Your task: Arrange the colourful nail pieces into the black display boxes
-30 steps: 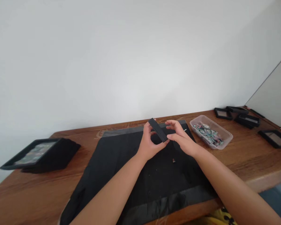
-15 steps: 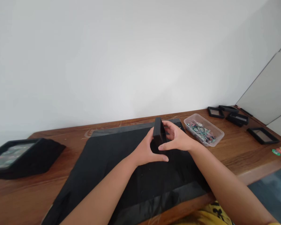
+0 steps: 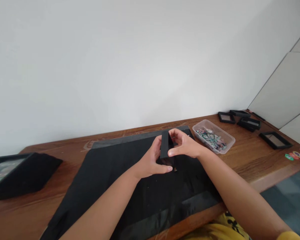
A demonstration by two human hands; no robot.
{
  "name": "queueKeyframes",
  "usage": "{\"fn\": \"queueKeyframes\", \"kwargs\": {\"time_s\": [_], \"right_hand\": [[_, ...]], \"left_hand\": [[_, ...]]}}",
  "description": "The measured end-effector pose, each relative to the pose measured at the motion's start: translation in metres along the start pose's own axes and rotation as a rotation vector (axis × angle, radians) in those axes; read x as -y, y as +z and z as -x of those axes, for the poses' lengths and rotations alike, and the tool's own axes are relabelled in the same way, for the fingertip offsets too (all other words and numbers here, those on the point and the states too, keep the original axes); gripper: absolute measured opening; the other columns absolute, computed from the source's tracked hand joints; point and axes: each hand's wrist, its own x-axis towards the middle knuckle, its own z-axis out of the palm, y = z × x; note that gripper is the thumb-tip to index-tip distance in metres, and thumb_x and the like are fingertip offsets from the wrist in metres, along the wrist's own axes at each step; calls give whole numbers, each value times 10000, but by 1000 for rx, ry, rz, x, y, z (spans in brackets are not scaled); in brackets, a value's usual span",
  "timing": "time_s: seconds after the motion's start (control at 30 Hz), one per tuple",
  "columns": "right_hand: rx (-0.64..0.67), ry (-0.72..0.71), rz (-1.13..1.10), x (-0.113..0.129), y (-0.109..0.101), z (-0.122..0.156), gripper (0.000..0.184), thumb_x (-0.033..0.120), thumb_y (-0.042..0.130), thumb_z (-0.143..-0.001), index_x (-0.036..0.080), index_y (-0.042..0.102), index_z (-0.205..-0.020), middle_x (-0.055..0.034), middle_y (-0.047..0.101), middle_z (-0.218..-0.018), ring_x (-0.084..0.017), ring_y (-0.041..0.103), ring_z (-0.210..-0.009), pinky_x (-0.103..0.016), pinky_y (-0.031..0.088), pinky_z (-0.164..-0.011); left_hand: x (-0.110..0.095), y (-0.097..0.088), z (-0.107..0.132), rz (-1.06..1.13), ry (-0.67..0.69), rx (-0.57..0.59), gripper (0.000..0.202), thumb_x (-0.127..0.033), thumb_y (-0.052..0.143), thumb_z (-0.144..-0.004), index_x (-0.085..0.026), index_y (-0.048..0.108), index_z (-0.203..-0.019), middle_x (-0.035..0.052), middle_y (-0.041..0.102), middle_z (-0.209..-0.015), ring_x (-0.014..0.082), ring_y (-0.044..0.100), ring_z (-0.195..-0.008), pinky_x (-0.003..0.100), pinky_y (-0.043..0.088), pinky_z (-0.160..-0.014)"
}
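Observation:
A small black box-like frame (image 3: 165, 145) is held on edge above the black mat (image 3: 109, 166), its narrow side towards me. My left hand (image 3: 152, 161) grips it from the left, with the thumb stretched along the lower edge. On the other side my right hand (image 3: 181, 143) holds it, fingers over the top and thumb on the near side. The frame's face is turned away, so its contents are hidden. A tiny shiny piece (image 3: 175, 169) lies on the mat just beside my left thumb tip.
A clear plastic tub (image 3: 227, 143) of small colourful pieces stands right of the mat. Several black frames lie at the far right, one nearer (image 3: 275, 140). Round stickers (image 3: 293, 155) mark the table edge. A stack of filled black frames (image 3: 27, 175) stands at left.
The frame has turned and tipped slightly in both hands, its narrow side now facing me more squarely. The tiny piece on the mat has come into sight. The view has shifted slightly.

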Motion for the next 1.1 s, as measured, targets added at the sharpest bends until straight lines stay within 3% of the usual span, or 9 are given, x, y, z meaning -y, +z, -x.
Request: {"fn": "queueKeyframes", "kwargs": {"time_s": [0.13,0.33,0.47,0.63,0.87,1.1], "right_hand": [[-4,28,125,4,-2,-1,764,525,1030,-412,233,530,-911,20,601,-930,-169,568,-878,-342,507,-810],[-23,63,319,10,-2,-1,772,598,1004,-384,224,495,-829,35,571,-860,-157,506,-809,-317,419,-741],[-52,18,359,11,2,-1,768,637,987,-379,225,485,-788,51,532,-816,-142,465,-765,-297,379,-694],[-155,-72,384,10,6,0,717,675,960,-447,222,484,-733,53,482,-771,-142,460,-747,-292,372,-678],[-212,-154,434,7,1,0,642,630,941,-577,223,469,-732,66,461,-736,-128,424,-714,-281,357,-667],[-218,-312,360,14,-9,3,510,546,920,-697,219,549,-819,45,529,-785,-134,472,-741,-294,407,-707]], "left_hand": [[-4,3,1,-76,-67,36,868,-316,924,-627,-278,458,-1359,112,624,-1379,398,577,-1374,634,485,-1141],[-4,4,1,-162,-98,35,904,-374,927,-584,-262,490,-1368,115,608,-1388,418,554,-1379,673,389,-1208],[-3,4,2,-178,-78,38,903,-393,928,-576,-257,519,-1369,108,637,-1340,415,589,-1328,664,427,-1182],[-4,2,-2,-129,37,-28,846,-402,951,-584,-269,548,-1316,119,665,-1371,421,618,-1314,645,497,-1131],[3,0,-2,-174,87,-125,763,-396,943,-638,-265,536,-1270,126,682,-1331,408,646,-1288,641,512,-1114],[17,-11,0,-296,100,-339,975,-606,979,-544,-270,455,-1295,90,641,-1257,349,693,-1152,578,583,-996]]}}
